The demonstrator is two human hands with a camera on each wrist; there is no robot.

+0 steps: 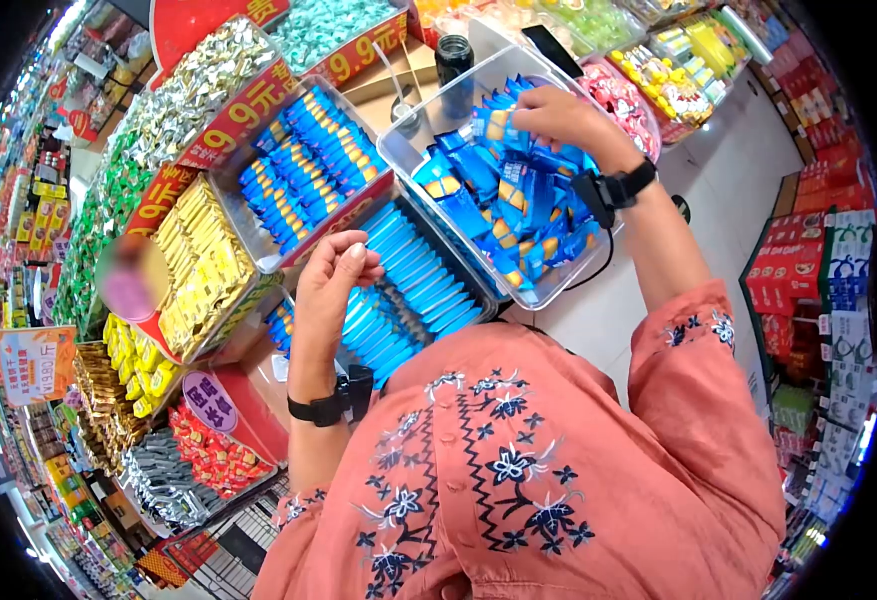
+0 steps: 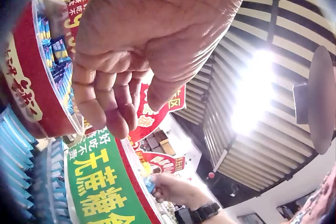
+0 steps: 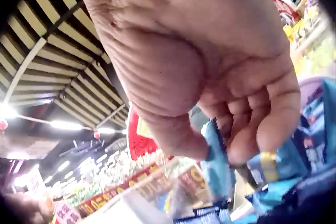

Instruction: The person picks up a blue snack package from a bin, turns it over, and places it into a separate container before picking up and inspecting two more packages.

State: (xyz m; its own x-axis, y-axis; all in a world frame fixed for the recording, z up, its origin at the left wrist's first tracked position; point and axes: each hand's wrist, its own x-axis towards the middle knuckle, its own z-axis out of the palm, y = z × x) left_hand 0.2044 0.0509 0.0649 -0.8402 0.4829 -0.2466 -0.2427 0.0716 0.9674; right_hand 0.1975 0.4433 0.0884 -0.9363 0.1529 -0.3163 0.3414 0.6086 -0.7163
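My right hand (image 1: 570, 125) pinches a blue snack packet (image 3: 218, 169) between thumb and fingers, over the clear plastic tub (image 1: 398, 160). Loose blue packets (image 1: 518, 200) with orange and yellow prints fill that tub in a jumbled heap. Loosely curled and holding nothing, my left hand (image 1: 326, 290) hovers by the front edge of the display bins. Beneath and beside it, light-blue packets (image 1: 423, 270) stand in neat rows in a bin. Another bin behind it holds rows of blue-and-orange packets (image 1: 308, 165). In the left wrist view the left palm (image 2: 152, 29) shows bare.
Yellow packets (image 1: 203, 260) fill a bin on the left, with silver-wrapped sweets (image 1: 223, 75) behind. A dark bottle (image 1: 453, 62) stands against the tub's far side. Red price signs (image 1: 243, 110) edge the bins. Stocked shelves (image 1: 828, 290) line the right, beyond the floor.
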